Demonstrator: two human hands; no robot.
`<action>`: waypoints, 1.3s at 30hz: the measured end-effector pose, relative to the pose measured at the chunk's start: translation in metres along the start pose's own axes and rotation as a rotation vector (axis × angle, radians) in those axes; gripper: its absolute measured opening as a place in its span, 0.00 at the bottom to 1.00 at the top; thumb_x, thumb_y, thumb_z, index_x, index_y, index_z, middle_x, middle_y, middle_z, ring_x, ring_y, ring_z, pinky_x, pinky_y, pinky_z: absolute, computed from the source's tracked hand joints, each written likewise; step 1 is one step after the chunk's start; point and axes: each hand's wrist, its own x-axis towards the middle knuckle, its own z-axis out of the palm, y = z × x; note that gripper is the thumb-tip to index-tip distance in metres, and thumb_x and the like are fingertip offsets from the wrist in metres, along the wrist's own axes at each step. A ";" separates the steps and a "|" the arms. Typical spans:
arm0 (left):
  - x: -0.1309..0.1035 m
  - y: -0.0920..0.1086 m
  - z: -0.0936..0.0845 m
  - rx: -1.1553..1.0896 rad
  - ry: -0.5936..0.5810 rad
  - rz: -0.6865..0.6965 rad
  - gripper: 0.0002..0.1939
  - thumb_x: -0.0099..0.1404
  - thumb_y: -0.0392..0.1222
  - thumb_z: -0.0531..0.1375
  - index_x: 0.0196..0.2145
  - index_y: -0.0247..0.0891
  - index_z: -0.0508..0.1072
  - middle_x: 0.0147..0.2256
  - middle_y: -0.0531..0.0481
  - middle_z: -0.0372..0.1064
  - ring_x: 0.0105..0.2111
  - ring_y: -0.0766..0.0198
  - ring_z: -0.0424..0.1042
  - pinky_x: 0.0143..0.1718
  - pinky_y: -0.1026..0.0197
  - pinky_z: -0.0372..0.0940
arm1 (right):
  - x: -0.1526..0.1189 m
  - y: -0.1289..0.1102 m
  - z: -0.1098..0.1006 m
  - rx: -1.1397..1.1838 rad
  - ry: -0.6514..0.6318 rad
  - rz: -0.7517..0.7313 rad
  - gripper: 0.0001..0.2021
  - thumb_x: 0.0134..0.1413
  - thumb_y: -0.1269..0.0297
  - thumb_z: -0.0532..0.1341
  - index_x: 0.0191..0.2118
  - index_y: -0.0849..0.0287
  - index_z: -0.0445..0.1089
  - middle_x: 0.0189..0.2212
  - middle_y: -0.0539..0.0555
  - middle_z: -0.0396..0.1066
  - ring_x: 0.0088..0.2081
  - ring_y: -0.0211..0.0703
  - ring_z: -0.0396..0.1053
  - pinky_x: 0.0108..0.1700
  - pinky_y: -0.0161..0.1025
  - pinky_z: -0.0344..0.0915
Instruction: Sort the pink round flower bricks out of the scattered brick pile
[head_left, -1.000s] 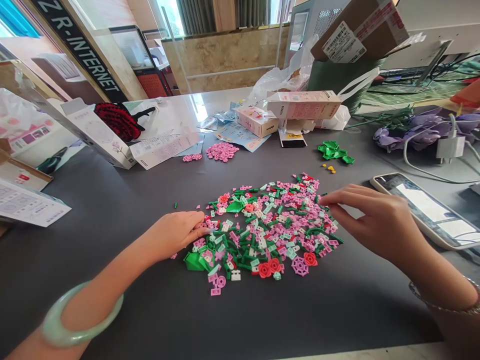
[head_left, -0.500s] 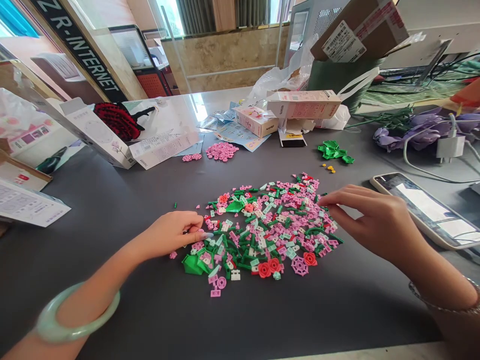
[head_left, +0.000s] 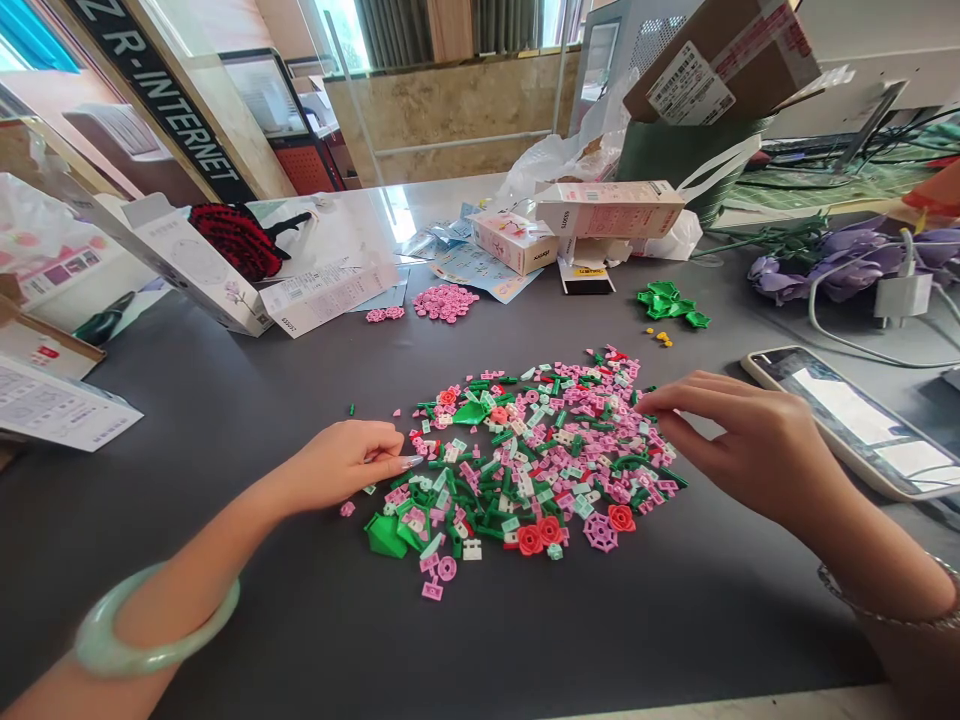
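Observation:
A spread heap of small building-block pieces (head_left: 517, 470), mostly pink, green, white and pale mint, lies on the dark table (head_left: 285, 620). At the heap's left edge is my left hand (head_left: 349, 462), fingers curled in and thumb laid along them; whatever they may hold is hidden. My right hand (head_left: 742, 440) reaches in from the right, its index finger and thumb stretched out with a gap between them, tips at the heap's right edge. Red rose pieces (head_left: 538, 535), a pink web-shaped ring (head_left: 600, 532) and a large green leaf piece (head_left: 386, 536) lie along the near side.
Behind the heap are sorted pink flower pieces (head_left: 445, 303), green pieces (head_left: 671, 302) and yellow bits (head_left: 659, 338). A phone (head_left: 862, 420) lies right, near a white charger (head_left: 902, 296) and purple flowers (head_left: 840, 260). Opened boxes (head_left: 615, 208) stand at the back and left.
My left thumb has drawn back slightly from the heap, and a pale piece now shows beneath that hand. A few pink pieces at the near edge have shifted slightly. My right hand stays put.

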 end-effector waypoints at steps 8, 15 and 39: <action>0.001 -0.003 -0.003 -0.387 0.106 -0.030 0.20 0.58 0.50 0.58 0.18 0.40 0.52 0.20 0.58 0.45 0.21 0.70 0.46 0.23 0.64 0.45 | 0.000 0.001 0.000 -0.009 -0.008 -0.018 0.07 0.61 0.70 0.55 0.35 0.53 0.69 0.29 0.50 0.75 0.28 0.39 0.71 0.24 0.36 0.62; 0.000 0.000 -0.006 -0.974 0.259 -0.049 0.20 0.59 0.47 0.56 0.16 0.39 0.52 0.18 0.57 0.43 0.19 0.71 0.43 0.18 0.65 0.46 | 0.001 -0.002 -0.002 -0.023 -0.003 -0.026 0.08 0.61 0.70 0.54 0.35 0.53 0.69 0.28 0.50 0.74 0.27 0.40 0.71 0.26 0.36 0.64; -0.001 0.004 -0.001 -1.709 0.273 -0.136 0.11 0.56 0.26 0.53 0.19 0.36 0.60 0.19 0.57 0.51 0.14 0.76 0.48 0.12 0.74 0.51 | 0.106 -0.064 0.099 0.003 -0.619 -0.350 0.08 0.61 0.67 0.59 0.45 0.59 0.72 0.41 0.57 0.69 0.40 0.44 0.65 0.32 0.38 0.58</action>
